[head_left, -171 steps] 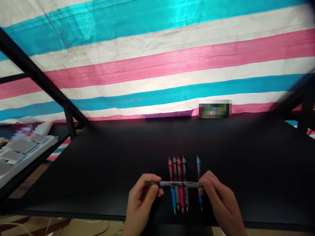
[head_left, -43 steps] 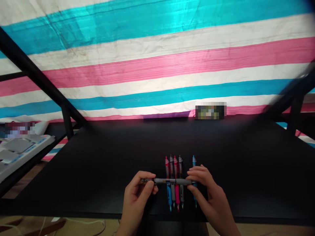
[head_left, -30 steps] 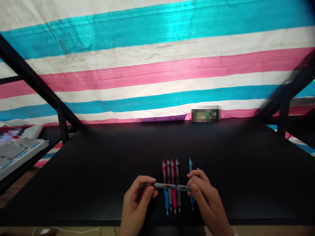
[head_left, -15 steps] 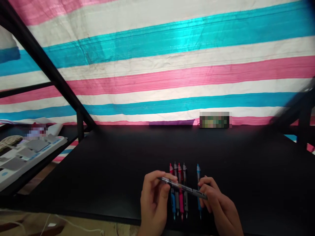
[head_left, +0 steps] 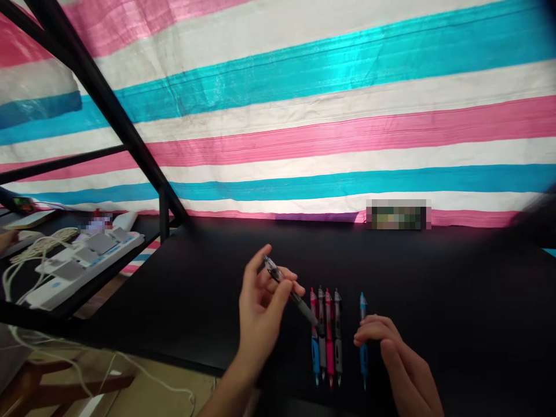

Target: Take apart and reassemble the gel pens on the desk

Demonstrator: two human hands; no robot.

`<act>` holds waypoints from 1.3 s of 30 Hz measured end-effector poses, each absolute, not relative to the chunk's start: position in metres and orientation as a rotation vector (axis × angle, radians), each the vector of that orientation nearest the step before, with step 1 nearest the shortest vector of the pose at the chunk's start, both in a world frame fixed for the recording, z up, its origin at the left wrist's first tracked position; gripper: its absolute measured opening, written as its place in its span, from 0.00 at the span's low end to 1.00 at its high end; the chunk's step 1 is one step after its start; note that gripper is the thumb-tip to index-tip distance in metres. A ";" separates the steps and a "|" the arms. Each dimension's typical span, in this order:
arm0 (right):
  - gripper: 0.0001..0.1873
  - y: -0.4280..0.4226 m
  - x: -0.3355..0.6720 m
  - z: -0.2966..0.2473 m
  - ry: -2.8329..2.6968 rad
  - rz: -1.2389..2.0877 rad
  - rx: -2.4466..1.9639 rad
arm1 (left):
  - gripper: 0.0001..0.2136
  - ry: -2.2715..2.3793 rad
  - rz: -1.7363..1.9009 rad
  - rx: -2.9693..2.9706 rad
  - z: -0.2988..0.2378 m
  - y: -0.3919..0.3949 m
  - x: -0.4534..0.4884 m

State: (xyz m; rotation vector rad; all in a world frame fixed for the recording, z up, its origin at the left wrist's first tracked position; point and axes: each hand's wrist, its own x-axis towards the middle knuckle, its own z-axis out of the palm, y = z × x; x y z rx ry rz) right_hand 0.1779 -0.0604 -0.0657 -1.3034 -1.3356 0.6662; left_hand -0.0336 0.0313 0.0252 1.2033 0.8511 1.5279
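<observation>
My left hand (head_left: 260, 307) is raised over the table, its thumb and fingers pinching a clear-barrelled pen with a grey grip (head_left: 303, 305). The pen slants down to the right, its grip end in front of the row. Below it several click pens lie side by side: one with a red top and blue grip (head_left: 315, 347), a grey one (head_left: 322, 353), a pink-red one (head_left: 329, 347) and another grey one (head_left: 337, 347). Apart on the right lies a blue pen (head_left: 364, 359). My right hand (head_left: 397, 353) is beside it, fingers bent over its barrel, thumb apart; whether they touch it I cannot tell.
The pens lie on a black table (head_left: 208, 289). At its back edge stands a small pixelated object (head_left: 395, 214). On the left, beyond a black metal frame (head_left: 117, 116), a white power strip (head_left: 87, 266) holds several plugs, with cables (head_left: 39, 249) beside it. A striped sheet (head_left: 304, 127) hangs behind.
My left hand has moved up and left with the pen, which now tilts more steeply. My right hand has let go of that pen's grip end. The view has shifted left.
</observation>
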 end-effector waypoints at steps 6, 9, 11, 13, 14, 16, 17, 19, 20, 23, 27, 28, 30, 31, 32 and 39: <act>0.19 -0.060 0.176 -0.070 -1.288 0.649 -1.315 | 0.28 0.956 1.485 1.183 0.034 0.058 -0.082; 0.17 -0.059 0.179 -0.073 -1.292 0.626 -1.322 | 0.25 0.975 1.499 1.148 0.028 0.059 -0.089; 0.18 -0.060 0.180 -0.074 -1.296 0.619 -1.329 | 0.24 0.977 1.509 1.117 0.021 0.058 -0.089; 0.17 -0.061 0.182 -0.075 -1.301 0.617 -1.333 | 0.24 0.973 1.502 1.084 0.015 0.058 -0.088; 0.17 -0.062 0.182 -0.076 -1.302 0.615 -1.332 | 0.25 0.973 1.501 1.062 0.012 0.058 -0.087; 0.17 -0.063 0.183 -0.076 -1.298 0.616 -1.331 | 0.26 0.984 1.502 1.013 0.009 0.059 -0.086; 0.17 -0.063 0.183 -0.076 -1.293 0.616 -1.328 | 0.27 0.991 1.503 0.991 0.009 0.059 -0.087; 0.16 -0.063 0.183 -0.075 -1.281 0.620 -1.326 | 0.28 0.988 1.501 0.963 0.008 0.060 -0.088; 0.16 -0.062 0.183 -0.075 -1.276 0.626 -1.325 | 0.27 0.976 1.497 0.959 0.008 0.061 -0.088; 0.15 -0.062 0.182 -0.074 -1.260 0.645 -1.313 | 0.25 0.923 1.481 0.974 0.006 0.062 -0.090; 0.14 -0.062 0.183 -0.075 -1.246 0.681 -1.292 | 0.23 0.876 1.491 0.983 0.002 0.062 -0.093; 0.14 -0.062 0.183 -0.075 -1.249 0.687 -1.285 | 0.23 0.869 1.497 0.980 0.002 0.062 -0.093; 0.13 -0.062 0.184 -0.075 -1.251 0.694 -1.273 | 0.23 0.861 1.515 0.971 0.002 0.062 -0.094; 0.13 -0.062 0.183 -0.075 -1.246 0.696 -1.267 | 0.24 0.860 1.524 0.964 0.002 0.062 -0.094; 0.13 -0.062 0.183 -0.075 -1.240 0.700 -1.264 | 0.25 0.860 1.528 0.955 0.002 0.063 -0.094; 0.13 -0.064 0.181 -0.073 -1.220 0.709 -1.235 | 0.23 0.829 1.498 0.954 0.000 0.063 -0.094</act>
